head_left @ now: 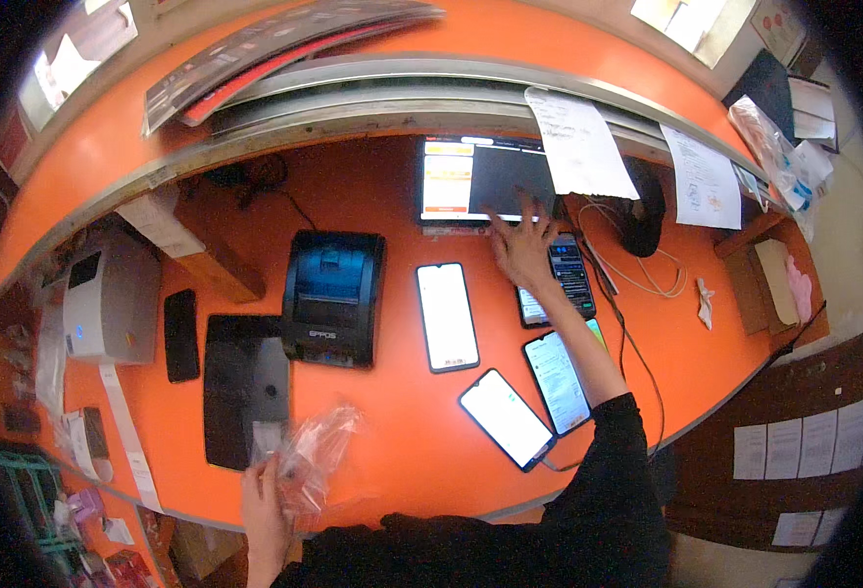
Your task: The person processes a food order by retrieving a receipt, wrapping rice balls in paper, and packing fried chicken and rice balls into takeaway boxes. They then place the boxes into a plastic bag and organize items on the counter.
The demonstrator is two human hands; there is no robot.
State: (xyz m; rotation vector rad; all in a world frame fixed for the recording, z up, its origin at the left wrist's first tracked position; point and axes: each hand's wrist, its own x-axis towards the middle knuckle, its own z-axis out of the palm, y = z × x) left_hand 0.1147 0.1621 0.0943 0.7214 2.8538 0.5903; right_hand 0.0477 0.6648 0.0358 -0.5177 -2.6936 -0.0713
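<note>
My right hand reaches to the lower edge of a tablet propped at the back, its fingers apart and at the screen. The screen shows a dark panel beside a white one with orange bars. My left hand, at the table's front edge, is closed on a crumpled clear plastic bag. Just beyond that hand lies a dark flat tablet-like device. Two phones with white screens, one upright and one slanted, lie between my arms. Under my right forearm are more lit phones, including one partly covered.
A black receipt printer stands left of centre, near a dark phone and a white printer trailing a paper strip. Cables run down the right side. A shelf edge with hanging papers overhangs the back.
</note>
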